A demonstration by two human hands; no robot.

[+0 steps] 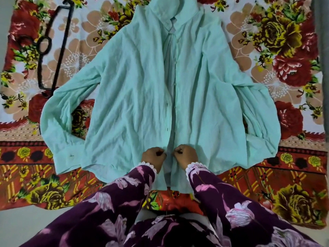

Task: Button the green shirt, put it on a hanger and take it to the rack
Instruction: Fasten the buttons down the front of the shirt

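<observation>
**Fabric everywhere, basically**

The green shirt [142, 82] looks like thin matt woven cloth, pretty crinkled, with small smooth buttons down the placket. Under it, the floral blanket [267, 41] seems thicker and softer, slightly fuzzy, no shine. The black hanger [60, 45] reads as hard plastic or coated metal, can't tell which. The purple sleeves [222, 189] are smooth printed cloth with lace cuffs.

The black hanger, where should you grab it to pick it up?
Probably the long straight bar of the hanger, reached with the left hand from the shirt's side. It lies flat on the blanket, hook pointing away, and its near end is tucked under the sleeve, so lift from the bare middle.
</observation>
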